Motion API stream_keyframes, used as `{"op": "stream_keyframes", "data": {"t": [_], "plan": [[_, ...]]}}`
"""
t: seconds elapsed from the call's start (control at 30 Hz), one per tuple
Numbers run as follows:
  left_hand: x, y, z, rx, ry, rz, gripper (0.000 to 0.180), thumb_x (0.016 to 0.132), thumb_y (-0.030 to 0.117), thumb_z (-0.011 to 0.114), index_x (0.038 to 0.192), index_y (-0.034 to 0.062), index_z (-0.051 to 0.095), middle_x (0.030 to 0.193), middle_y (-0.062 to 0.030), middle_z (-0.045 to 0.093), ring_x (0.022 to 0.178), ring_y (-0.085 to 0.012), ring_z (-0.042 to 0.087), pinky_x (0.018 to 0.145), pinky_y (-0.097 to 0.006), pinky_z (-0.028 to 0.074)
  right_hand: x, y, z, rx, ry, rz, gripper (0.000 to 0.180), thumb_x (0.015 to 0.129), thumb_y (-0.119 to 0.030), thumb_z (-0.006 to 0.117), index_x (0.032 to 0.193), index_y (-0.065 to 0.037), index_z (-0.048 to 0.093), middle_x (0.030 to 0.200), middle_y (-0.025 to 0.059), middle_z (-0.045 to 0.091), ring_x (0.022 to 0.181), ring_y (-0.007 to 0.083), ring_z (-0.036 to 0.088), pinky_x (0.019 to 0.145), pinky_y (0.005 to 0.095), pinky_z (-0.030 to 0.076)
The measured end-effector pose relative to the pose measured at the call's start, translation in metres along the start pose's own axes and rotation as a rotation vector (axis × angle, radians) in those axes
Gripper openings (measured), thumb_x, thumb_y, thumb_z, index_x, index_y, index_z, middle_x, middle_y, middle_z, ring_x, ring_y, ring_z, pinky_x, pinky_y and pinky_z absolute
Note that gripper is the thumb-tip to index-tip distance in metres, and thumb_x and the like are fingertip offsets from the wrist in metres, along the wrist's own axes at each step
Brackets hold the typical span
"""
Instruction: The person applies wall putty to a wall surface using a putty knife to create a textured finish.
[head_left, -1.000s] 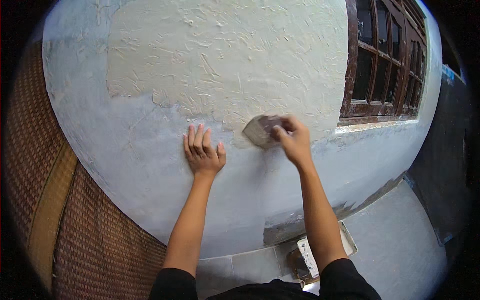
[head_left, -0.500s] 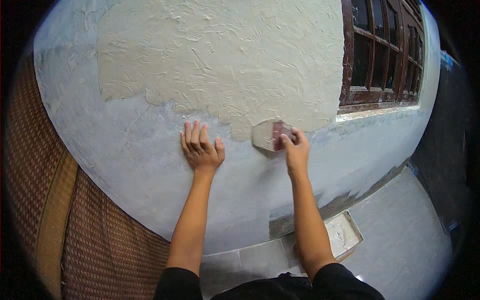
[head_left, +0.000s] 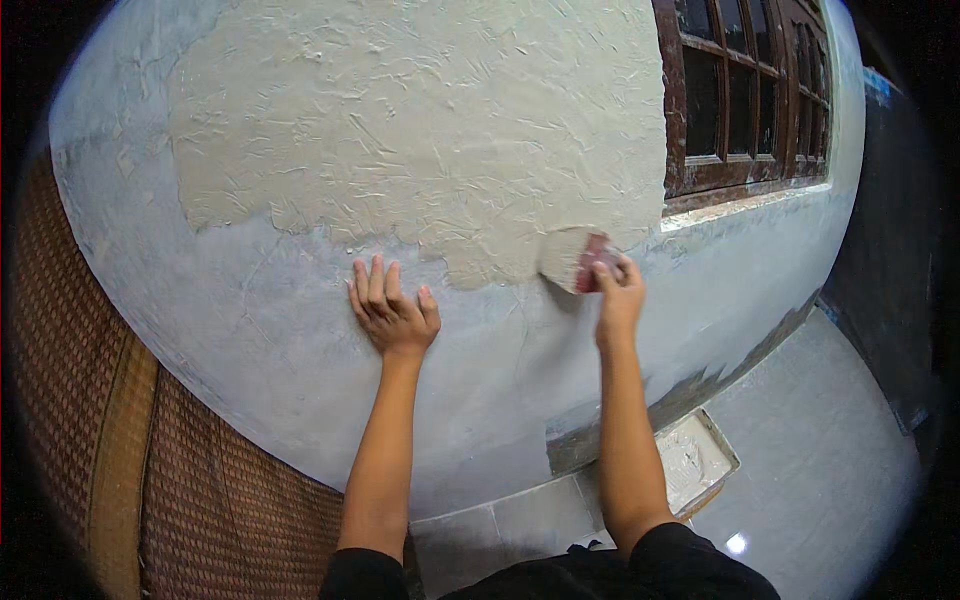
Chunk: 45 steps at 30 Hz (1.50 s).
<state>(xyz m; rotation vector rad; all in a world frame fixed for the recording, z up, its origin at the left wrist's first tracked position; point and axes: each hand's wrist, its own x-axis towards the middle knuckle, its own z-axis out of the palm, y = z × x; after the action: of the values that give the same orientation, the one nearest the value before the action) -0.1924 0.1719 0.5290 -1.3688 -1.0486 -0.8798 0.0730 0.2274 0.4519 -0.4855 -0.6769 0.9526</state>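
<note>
My right hand [head_left: 619, 298] grips a flat putty scraper [head_left: 592, 264] by its reddish edge. Cream-coloured paste coats the scraper's face, which lies against or very close to the wall below the window. Above it spreads a rough, ridged layer of cream putty [head_left: 420, 140] with a ragged lower border. On the bare bluish-white wall [head_left: 480, 390], just under that border, my left hand [head_left: 394, 312] rests with its fingers spread and holds nothing.
A brown wooden window [head_left: 740, 100] with dark panes is at upper right. On the grey tiled floor [head_left: 800, 440] stands a rectangular container [head_left: 692, 462] of cream paste, beside my right forearm. Brown woven matting [head_left: 220, 480] lines the left side.
My right hand has moved the scraper to the right along the putty's lower border. My left hand stays on the wall. The whole view has shifted slightly.
</note>
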Motion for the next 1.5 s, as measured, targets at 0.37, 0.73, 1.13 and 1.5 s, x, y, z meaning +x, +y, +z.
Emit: {"op": "stream_keyframes", "data": {"t": [0.37, 0.73, 1.13, 1.5], "plan": [[-0.002, -0.004, 0.000, -0.007, 0.006, 0.002, 0.051, 0.084, 0.025, 0.051, 0.130, 0.0055, 0.038, 0.136, -0.0151, 0.039, 0.135, -0.0390, 0.032, 0.110, -0.056, 0.023, 0.018, -0.039, 0.069, -0.342, -0.246, -0.165, 0.029, 0.082, -0.006, 0.067, 0.109, 0.004, 0.061, 0.093, 0.0118, 0.066, 0.086, 0.0172, 0.063, 0.078, 0.0304, 0.050], [-0.002, -0.005, -0.003, 0.016, -0.006, -0.002, 0.052, 0.083, 0.024, 0.052, 0.130, 0.0045, 0.038, 0.135, -0.0153, 0.039, 0.135, -0.0391, 0.032, 0.110, -0.056, 0.023, 0.003, -0.060, 0.080, -0.236, -0.309, -0.272, 0.022, 0.083, -0.004, 0.065, 0.104, 0.003, 0.062, 0.090, 0.0085, 0.066, 0.079, 0.0146, 0.062, 0.073, 0.0283, 0.050], [-0.001, 0.002, -0.001, 0.003, -0.005, -0.011, 0.051, 0.085, 0.025, 0.050, 0.131, 0.0047, 0.037, 0.136, -0.0148, 0.038, 0.135, -0.0398, 0.031, 0.110, -0.056, 0.023, 0.038, -0.073, 0.045, -0.219, -0.113, -0.322, 0.020, 0.086, -0.001, 0.063, 0.105, 0.003, 0.061, 0.093, 0.0084, 0.065, 0.084, 0.0142, 0.062, 0.075, 0.0276, 0.050], [-0.002, 0.002, -0.001, 0.008, 0.011, -0.014, 0.049, 0.086, 0.025, 0.049, 0.129, 0.0044, 0.038, 0.136, -0.0149, 0.038, 0.135, -0.0387, 0.031, 0.110, -0.056, 0.023, 0.071, -0.083, 0.004, -0.199, -0.027, -0.243, 0.026, 0.084, -0.002, 0.063, 0.110, 0.005, 0.060, 0.094, 0.0099, 0.066, 0.083, 0.0153, 0.063, 0.073, 0.0275, 0.052]]}}
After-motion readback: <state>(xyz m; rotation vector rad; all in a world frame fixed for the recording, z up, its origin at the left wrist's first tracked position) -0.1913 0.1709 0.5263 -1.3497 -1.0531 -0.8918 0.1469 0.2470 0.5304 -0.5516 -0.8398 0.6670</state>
